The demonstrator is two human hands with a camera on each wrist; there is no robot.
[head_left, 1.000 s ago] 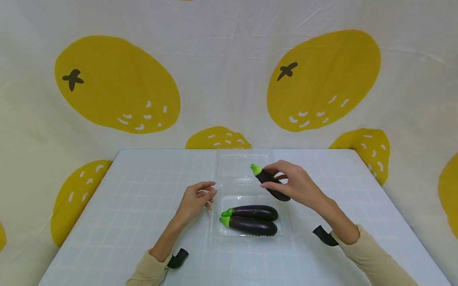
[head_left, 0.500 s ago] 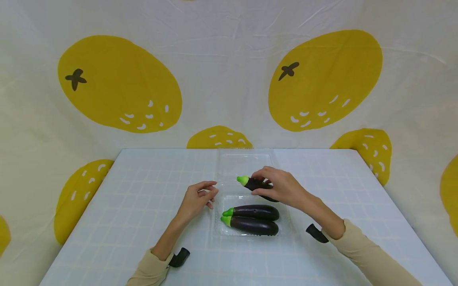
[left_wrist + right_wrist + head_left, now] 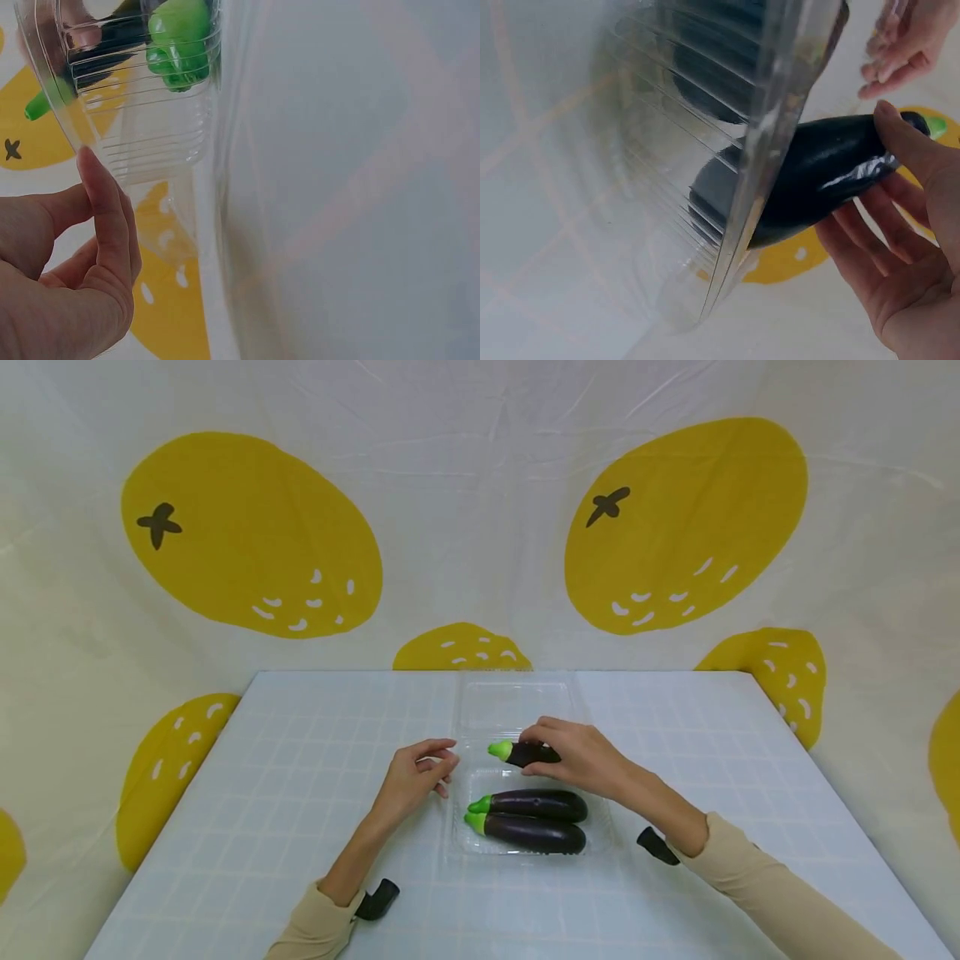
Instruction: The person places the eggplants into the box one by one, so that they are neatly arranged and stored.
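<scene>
My right hand (image 3: 577, 756) grips an eggplant (image 3: 825, 176) between thumb and fingers, just above the back part of a clear plastic clamshell box (image 3: 459, 839). Its green stem end points left in the head view, and the hand hides its rounded end there. Two more eggplants (image 3: 536, 832) lie side by side in the box's front half, green ends to the left. My left hand (image 3: 411, 777) stays at the box's left side with loosely bent fingers and nothing in them. In the left wrist view, a fingertip (image 3: 86, 156) is right at the box's rim.
The box's clear lid (image 3: 513, 703) lies folded back toward the table's far edge. A pale checked cloth covers the table (image 3: 300, 827). Behind it hangs a white curtain (image 3: 472, 510) with large yellow fruit prints. Each wrist carries a black camera mount (image 3: 377, 900).
My right hand has brought the eggplant leftward and lower, over the box, and turned it more level. The left hand has stayed in place beside the box.
</scene>
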